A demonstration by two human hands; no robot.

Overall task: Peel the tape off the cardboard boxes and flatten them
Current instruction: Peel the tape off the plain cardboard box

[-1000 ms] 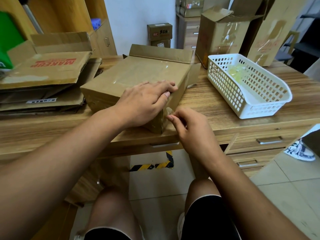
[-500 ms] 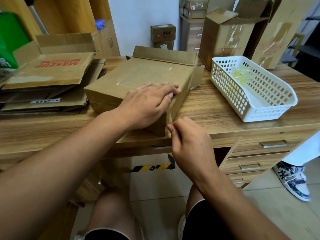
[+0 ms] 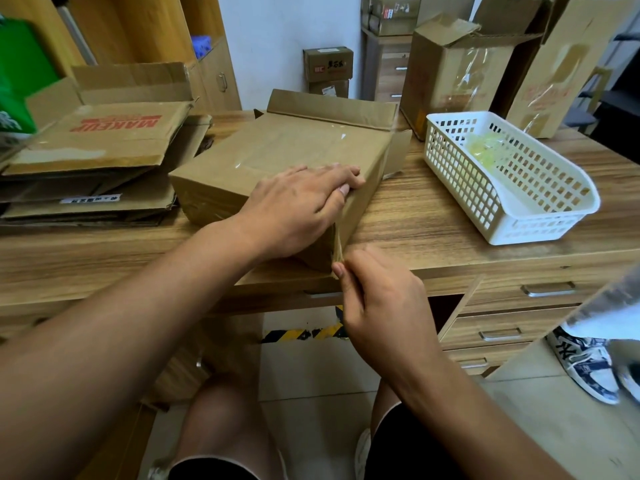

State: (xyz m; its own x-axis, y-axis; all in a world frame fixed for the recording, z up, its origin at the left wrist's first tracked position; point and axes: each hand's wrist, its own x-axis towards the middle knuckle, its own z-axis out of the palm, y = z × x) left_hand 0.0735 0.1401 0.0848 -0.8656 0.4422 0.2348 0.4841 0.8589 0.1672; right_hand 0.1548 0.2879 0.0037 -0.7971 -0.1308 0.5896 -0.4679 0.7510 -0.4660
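Observation:
A brown cardboard box (image 3: 277, 150) lies on the wooden desk (image 3: 415, 220), its near corner at the desk's front edge. Clear tape (image 3: 337, 244) runs down that near corner and a strip of it is lifted off the cardboard. My left hand (image 3: 298, 206) lies flat on the box's top near corner, fingers spread over the edge. My right hand (image 3: 381, 306) is just below and in front of that corner, thumb and forefinger pinched on the loose end of the tape.
Flattened boxes (image 3: 93, 157) are stacked at the left of the desk. A white plastic basket (image 3: 512, 181) holding crumpled tape stands at the right. Two upright boxes (image 3: 457, 74) stand behind it. Another person's shoe (image 3: 585, 365) is on the floor at the right, beside the drawers (image 3: 512, 317).
My right hand has drawn back toward me from the box corner, pulling a strip of tape off it. My left hand stays pressed on the box.

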